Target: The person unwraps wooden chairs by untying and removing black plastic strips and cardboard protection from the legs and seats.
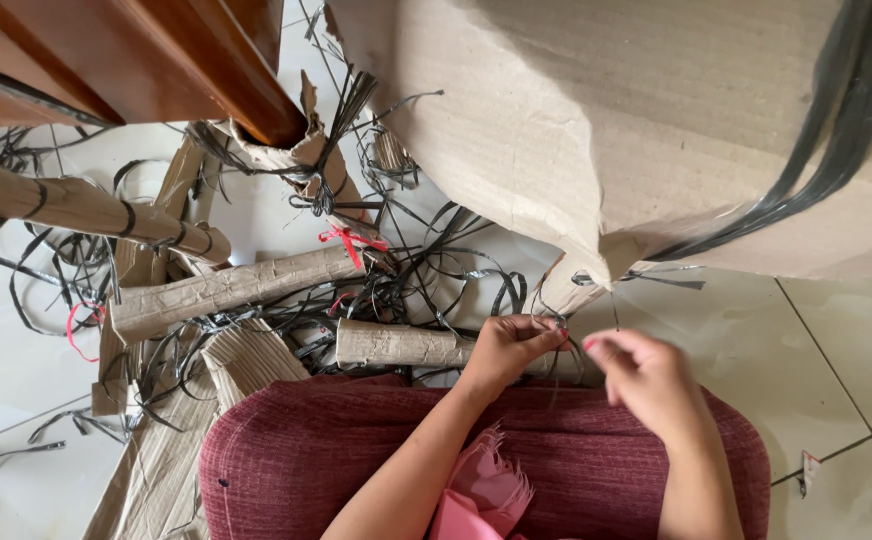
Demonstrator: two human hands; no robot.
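I count four cardboard rolls; my left hand pinches one tan roll, right hand loosely curled.

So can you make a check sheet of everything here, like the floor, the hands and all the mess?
Surface: pale tiled floor.
Job's things: thin dark strap hanging from the big cardboard-wrapped piece.
Clutter: cardboard roll, longer cardboard rolls, loose black straps, red ribbon.
Grippers: left hand and right hand pinch at the strap; exact hold unclear.
Cables: nothing seen.
Surroundings: dark red cushion, pink cloth, brown wooden furniture.
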